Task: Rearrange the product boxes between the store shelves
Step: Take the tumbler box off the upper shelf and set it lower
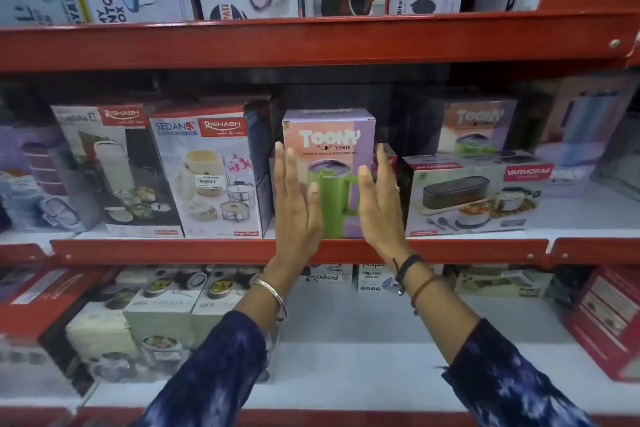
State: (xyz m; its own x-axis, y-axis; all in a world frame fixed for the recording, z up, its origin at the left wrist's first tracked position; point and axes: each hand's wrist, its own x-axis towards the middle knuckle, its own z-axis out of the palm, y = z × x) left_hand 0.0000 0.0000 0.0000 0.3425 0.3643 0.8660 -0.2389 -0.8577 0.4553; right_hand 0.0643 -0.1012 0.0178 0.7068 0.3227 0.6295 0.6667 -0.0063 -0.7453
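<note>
A pink and purple Toony tumbler box [329, 135] stands upright at the front of the middle shelf [207, 250]. My left hand [298, 204] is in front of the box's left side, fingers spread and palm turned toward it. My right hand [381, 201] is in front of its right side, fingers also apart. Neither hand wraps the box; whether the palms touch it I cannot tell. A second Toony box [478, 125] sits farther back on the right, on top of a flat Varmora lunch box carton [474, 194].
Two tall Rishabh boxes [207, 177] stand just left of the tumbler box. The red upper shelf rail [311, 42] carries several lunch box cartons. The lower shelf [346, 357] has stacked boxes at left, a red box [606, 319] at right, and bare white surface between.
</note>
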